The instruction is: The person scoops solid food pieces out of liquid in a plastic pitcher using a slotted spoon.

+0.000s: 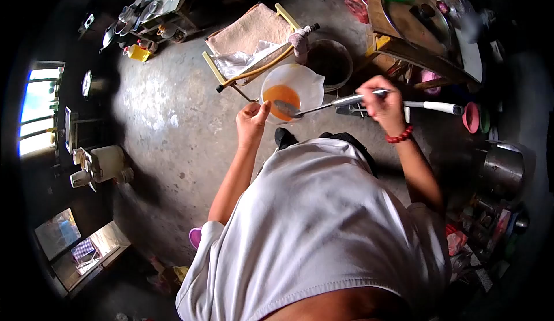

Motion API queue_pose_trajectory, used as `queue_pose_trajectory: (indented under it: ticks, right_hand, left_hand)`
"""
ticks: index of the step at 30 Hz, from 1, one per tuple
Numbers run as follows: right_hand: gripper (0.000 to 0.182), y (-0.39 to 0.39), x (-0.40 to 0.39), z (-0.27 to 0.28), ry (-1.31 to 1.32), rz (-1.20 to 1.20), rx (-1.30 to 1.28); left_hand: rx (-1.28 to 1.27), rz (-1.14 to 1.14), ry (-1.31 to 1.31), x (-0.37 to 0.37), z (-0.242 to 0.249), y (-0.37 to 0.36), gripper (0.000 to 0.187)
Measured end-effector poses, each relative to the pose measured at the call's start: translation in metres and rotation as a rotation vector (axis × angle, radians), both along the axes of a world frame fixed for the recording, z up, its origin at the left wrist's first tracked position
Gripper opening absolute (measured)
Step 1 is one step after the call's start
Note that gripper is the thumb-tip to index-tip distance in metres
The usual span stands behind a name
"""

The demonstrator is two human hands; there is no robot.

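Note:
A translucent white plastic container (pixel 311 84) with orange liquid (pixel 281 96) in its bottom is in front of me. My right hand (pixel 382 104), with a red bead bracelet (pixel 400 134) at the wrist, is closed on the handle of a metal ladle (pixel 329 105). The ladle's bowl is over the orange liquid, inside the container's outline; whether it touches the liquid is unclear. My left hand (pixel 253 119) is closed at the container's near left edge, thumb pointing up. It seems to pinch the rim.
Beyond the container stands a folding chair (pixel 251 29) with a pinkish cloth and a clear plastic bag. A dark bucket (pixel 330 64) is beside it. At the upper right, a wooden table (pixel 378 15) bears a round glass lid (pixel 404 9). A metal pot (pixel 503 168) lies far right.

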State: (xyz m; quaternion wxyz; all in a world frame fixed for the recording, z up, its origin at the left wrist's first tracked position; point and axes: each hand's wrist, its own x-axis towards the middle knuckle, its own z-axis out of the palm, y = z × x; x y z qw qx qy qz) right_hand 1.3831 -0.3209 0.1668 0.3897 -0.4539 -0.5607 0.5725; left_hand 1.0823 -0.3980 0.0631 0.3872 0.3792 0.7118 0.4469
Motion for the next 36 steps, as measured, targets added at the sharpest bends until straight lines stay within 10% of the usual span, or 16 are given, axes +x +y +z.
queue_pose_trajectory:
  ticks: [20,36]
  right_hand:
    - [0.018,-0.024,-0.056,-0.067,-0.033,0.052,-0.304]
    - [0.011,-0.039,-0.058,-0.047,-0.086,0.157,0.055]
  left_hand:
    - [-0.026,-0.035,0.14,0.005,0.026,-0.021,0.044]
    - [-0.007,-0.044,0.011,-0.001,0.023,-0.016,0.046]
